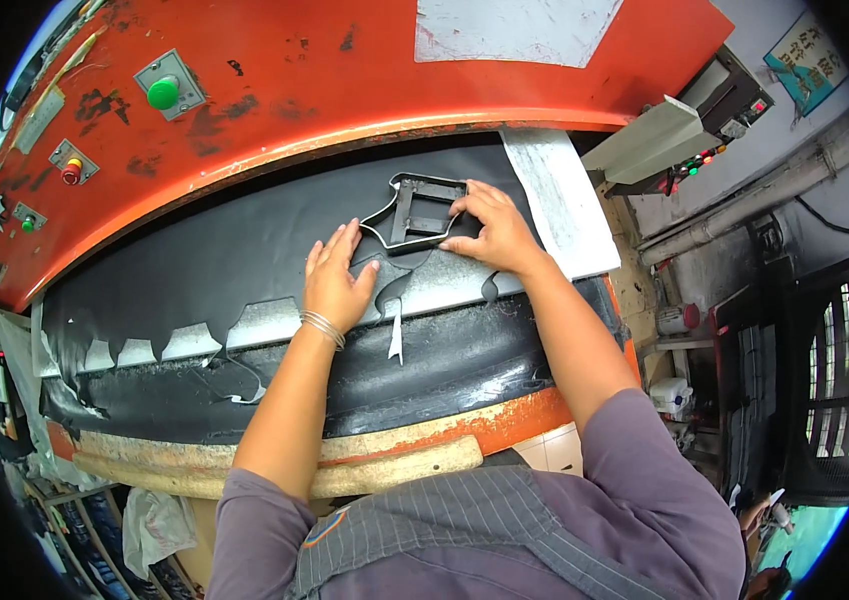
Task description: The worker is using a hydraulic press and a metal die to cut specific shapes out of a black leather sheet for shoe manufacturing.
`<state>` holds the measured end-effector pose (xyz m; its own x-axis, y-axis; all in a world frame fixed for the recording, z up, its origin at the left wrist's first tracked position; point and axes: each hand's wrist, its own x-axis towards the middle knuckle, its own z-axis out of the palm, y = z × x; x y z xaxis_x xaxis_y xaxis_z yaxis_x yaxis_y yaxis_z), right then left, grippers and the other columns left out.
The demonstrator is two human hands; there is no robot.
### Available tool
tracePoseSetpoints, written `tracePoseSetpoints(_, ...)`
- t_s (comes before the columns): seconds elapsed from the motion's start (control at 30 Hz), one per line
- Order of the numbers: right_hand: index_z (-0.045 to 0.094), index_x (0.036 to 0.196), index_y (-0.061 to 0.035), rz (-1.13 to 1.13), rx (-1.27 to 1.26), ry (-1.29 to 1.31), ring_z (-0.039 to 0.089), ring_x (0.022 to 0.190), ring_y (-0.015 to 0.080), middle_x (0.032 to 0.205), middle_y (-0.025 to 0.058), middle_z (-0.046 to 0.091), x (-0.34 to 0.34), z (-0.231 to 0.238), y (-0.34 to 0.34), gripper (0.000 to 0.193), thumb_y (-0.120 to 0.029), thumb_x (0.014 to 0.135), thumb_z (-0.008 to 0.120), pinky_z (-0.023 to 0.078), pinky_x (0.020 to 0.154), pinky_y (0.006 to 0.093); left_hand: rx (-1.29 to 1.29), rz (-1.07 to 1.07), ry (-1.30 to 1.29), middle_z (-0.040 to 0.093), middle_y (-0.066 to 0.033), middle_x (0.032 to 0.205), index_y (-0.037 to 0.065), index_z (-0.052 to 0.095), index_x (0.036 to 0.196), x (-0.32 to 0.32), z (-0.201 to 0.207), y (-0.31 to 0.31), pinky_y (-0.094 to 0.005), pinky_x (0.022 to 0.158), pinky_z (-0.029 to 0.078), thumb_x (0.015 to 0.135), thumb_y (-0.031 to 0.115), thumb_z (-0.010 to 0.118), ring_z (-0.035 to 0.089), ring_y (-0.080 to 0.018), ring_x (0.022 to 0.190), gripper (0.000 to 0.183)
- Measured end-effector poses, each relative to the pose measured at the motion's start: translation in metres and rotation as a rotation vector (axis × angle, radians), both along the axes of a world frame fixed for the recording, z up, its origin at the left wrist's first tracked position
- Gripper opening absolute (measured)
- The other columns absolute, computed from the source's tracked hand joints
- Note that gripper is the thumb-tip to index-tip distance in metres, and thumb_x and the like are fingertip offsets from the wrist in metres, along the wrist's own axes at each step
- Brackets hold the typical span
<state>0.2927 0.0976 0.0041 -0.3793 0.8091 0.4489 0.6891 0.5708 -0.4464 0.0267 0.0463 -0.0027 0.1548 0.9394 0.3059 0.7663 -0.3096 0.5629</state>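
A metal cutting die (402, 212) with a curved outline and inner crossbars lies on a black sheet of material (214, 220), close to the sheet's cut near edge. My right hand (491, 228) grips the die's right side, fingers at the upper corner and thumb along the lower one. At the die's left tip, my left hand (339, 283) is open, its palm down on the sheet, fingertips by the die's edge and thumb apart. Under the sheet, a pale cutting board (269, 325) shows through the scalloped cut-outs. A thin scrap strip (396, 332) hangs below the die.
An orange press beam (314, 90) spans the far side, with a green push button (162, 94) and a red button (72, 172). A control box (734, 110) juts out at the right. Along the near edge runs a worn padded rail (394, 462). A black fan (839, 370) stands far right.
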Motion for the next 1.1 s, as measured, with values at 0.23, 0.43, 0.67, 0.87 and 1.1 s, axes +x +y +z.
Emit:
tracePoseSetpoints(0.23,0.058,0.099,-0.0101,0.037,-0.028,0.073,0.042,0.13,0.0371,0.117,0.0153,0.06,0.022,-0.001,0.004,0.046,-0.026,0.064,0.083,0.035,0.105,0.0458,-0.017,-0.032,-0.095,0.057,-0.0163,0.13,0.004,0.043,0.138,0.024,-0.001,-0.001,-0.0435,0.114,0.021,0.083,0.021,0.064,0.051,-0.0246,0.124,0.061)
tracePoseSetpoints(0.43,0.06,0.101,-0.012,-0.006,0.083,0.038,0.046,0.126,0.0389,0.128,0.0245,0.054,-0.023,-0.011,0.003,0.048,-0.037,0.066,0.081,0.035,0.104,0.0461,0.058,0.088,-0.078,0.059,-0.0213,0.124,0.0,0.042,0.137,-0.003,-0.003,-0.001,-0.0437,0.11,0.029,0.082,0.016,0.065,0.056,-0.0309,0.117,0.062)
tracePoseSetpoints(0.67,0.062,0.094,-0.0109,-0.081,0.128,0.025,0.051,0.12,0.0381,0.12,0.0216,0.059,-0.02,-0.015,-0.003,0.047,-0.04,0.062,0.081,0.04,0.099,0.0456,-0.032,0.038,0.052,0.048,-0.0189,0.138,0.002,0.031,0.144,-0.005,0.0,-0.001,-0.0434,0.112,0.026,0.084,0.017,0.062,0.042,-0.0304,0.132,0.069)
tracePoseSetpoints(0.87,0.064,0.095,-0.0097,-0.151,0.129,0.048,0.05,0.121,0.0379,0.121,0.0224,0.059,-0.014,-0.014,0.002,0.05,-0.041,0.061,0.082,0.039,0.101,0.0446,-0.089,-0.011,0.209,0.04,-0.0196,0.144,0.004,0.02,0.149,0.003,0.009,0.009,-0.044,0.115,0.017,0.086,0.015,0.056,0.03,-0.03,0.14,0.073)
tracePoseSetpoints(1.1,0.061,0.093,-0.0088,-0.065,0.046,0.038,0.049,0.123,0.0385,0.119,0.023,0.06,-0.011,-0.014,0.001,0.048,-0.039,0.062,0.082,0.039,0.102,0.0444,-0.088,-0.003,0.184,0.039,-0.019,0.145,0.003,0.022,0.148,-0.001,0.002,-0.002,-0.0467,0.115,0.013,0.087,0.018,0.054,0.028,-0.0284,0.141,0.071)
